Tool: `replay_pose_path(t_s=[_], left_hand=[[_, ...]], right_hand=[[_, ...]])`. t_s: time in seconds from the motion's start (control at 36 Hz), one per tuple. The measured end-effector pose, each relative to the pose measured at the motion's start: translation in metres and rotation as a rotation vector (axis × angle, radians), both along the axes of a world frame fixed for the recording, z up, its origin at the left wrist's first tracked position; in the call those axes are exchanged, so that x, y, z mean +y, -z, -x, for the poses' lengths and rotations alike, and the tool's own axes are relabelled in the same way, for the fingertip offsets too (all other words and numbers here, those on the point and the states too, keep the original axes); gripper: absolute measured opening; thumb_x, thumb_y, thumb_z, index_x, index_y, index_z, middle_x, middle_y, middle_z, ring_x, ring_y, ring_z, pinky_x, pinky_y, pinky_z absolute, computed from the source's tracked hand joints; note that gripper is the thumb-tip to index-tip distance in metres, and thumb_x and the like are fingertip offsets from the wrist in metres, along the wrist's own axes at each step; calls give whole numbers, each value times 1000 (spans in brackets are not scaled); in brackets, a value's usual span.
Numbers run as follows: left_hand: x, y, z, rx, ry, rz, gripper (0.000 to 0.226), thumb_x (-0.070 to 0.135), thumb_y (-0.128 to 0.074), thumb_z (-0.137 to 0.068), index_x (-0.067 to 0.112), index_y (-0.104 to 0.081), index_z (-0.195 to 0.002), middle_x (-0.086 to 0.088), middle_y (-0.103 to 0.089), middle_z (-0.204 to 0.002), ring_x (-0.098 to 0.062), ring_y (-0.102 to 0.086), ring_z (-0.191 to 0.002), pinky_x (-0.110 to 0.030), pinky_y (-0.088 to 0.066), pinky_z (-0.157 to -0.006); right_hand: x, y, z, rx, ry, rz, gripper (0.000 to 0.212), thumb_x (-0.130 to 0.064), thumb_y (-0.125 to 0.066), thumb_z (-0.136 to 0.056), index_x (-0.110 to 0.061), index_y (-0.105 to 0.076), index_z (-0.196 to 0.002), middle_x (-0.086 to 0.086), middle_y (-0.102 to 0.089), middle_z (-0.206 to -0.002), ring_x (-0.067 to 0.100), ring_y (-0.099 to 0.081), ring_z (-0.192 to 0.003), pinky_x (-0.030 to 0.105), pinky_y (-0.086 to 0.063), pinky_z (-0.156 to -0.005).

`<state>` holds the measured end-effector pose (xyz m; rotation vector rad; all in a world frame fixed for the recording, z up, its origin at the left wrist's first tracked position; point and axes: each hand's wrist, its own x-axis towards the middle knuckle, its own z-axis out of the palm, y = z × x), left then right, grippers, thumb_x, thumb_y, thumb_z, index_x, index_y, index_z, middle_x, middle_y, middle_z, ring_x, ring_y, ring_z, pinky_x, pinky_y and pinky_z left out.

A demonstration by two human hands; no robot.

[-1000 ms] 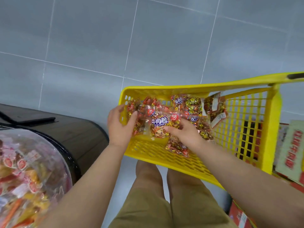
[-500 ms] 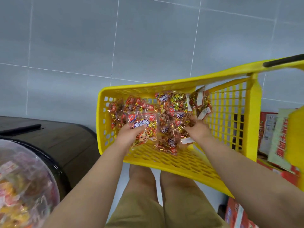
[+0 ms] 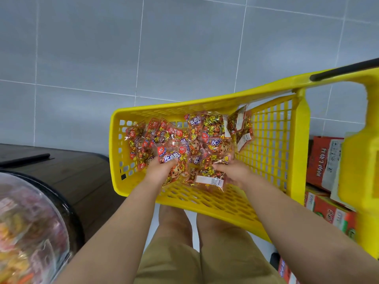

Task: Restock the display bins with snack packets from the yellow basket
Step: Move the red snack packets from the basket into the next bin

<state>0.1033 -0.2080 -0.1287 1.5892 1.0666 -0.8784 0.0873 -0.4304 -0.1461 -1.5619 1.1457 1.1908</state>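
We see the yellow basket (image 3: 184, 105) over grey floor tiles (image 3: 184, 48), with a clear display bin (image 3: 26, 222) off to its left and red boxes (image 3: 322, 160) stacked just to its right. Snack packets (image 3: 213, 130) lie heaped against the basket's far wall. At the near edge of that heap our left hand (image 3: 159, 171) curls round a packet with a cartoon face (image 3: 174, 158), and our right hand (image 3: 233, 171) grips a packet with a white label (image 3: 207, 180).

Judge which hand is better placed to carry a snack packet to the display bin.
Left, probably. The left hand grips a snack packet and is nearer the display bin; the right hand lies farther off.
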Motion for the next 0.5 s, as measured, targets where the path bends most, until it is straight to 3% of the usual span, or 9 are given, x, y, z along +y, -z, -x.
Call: replay_pose_path(t_s=[0.11,0.19,0.25,0.31,0.36,0.42,0.44,0.47,0.5], left_hand=[[-4,-4,2,12,108,-58,42,31,-71,-85,14,-60,-122,1,-65,-115,-27,-56,-119,-35,-43,-93],[-6,-11,1,60,147,-75,72,49,-64,-86,13,-41,-144,-8,-45,-146,-30,-44,-132,-44,-38,-104],[-10,-19,-2,150,82,1,91,72,-49,-81,18,-27,-150,-7,-28,-157,-32,-32,-140,-52,-30,-109],[-15,-26,-7,199,25,108,99,82,-40,-74,22,-24,-151,-6,-25,-158,-32,-29,-142,-54,-26,-111],[-16,-29,-7,177,39,224,108,80,-57,-60,21,-31,-148,-5,-39,-151,-26,-41,-134,-47,-34,-108],[-12,-28,-6,126,36,239,75,53,-78,-65,21,-51,-126,2,-60,-123,-11,-60,-111,-30,-49,-87],[-9,-26,-5,97,-2,244,48,38,-82,-69,25,-56,-108,6,-66,-105,-6,-65,-95,-25,-52,-75],[-7,-26,-6,73,-53,244,37,28,-83,-71,27,-54,-94,11,-67,-90,-7,-66,-87,-27,-53,-70],[-3,-24,-7,54,-93,243,37,23,-83,-71,26,-55,-96,13,-68,-87,-12,-66,-91,-32,-55,-75]], right_hand=[[-3,-19,0,-69,-23,-92,92,-37,-81,-70,-6,-33,-143,12,-40,-146,28,-44,-128,41,-38,-106],[-3,-36,-2,-84,3,-239,88,-38,-82,-66,-7,-41,-138,9,-43,-144,27,-47,-126,39,-38,-104],[3,-44,-6,-75,34,-334,68,-36,-81,-65,-8,-56,-121,9,-57,-131,24,-57,-113,40,-47,-96],[13,-46,-11,-107,24,-341,51,-38,-80,-68,-11,-61,-106,4,-67,-109,22,-65,-95,40,-54,-85],[25,-47,-18,-183,-59,-323,36,-43,-75,-74,-14,-64,-92,0,-71,-90,18,-69,-77,38,-57,-73],[36,-47,-29,-277,-248,-273,36,-53,-67,-78,-19,-56,-75,-7,-61,-71,12,-58,-61,29,-45,-54],[40,-45,-34,-311,-338,-252,39,-58,-63,-80,-20,-54,-75,-7,-56,-72,11,-53,-64,27,-39,-55],[42,-43,-39,-334,-393,-260,41,-62,-57,-81,-20,-58,-84,-5,-58,-82,10,-52,-74,26,-38,-62],[43,-38,-44,-353,-420,-267,49,-64,-51,-83,-20,-62,-102,-4,-60,-99,11,-52,-87,27,-39,-73]])
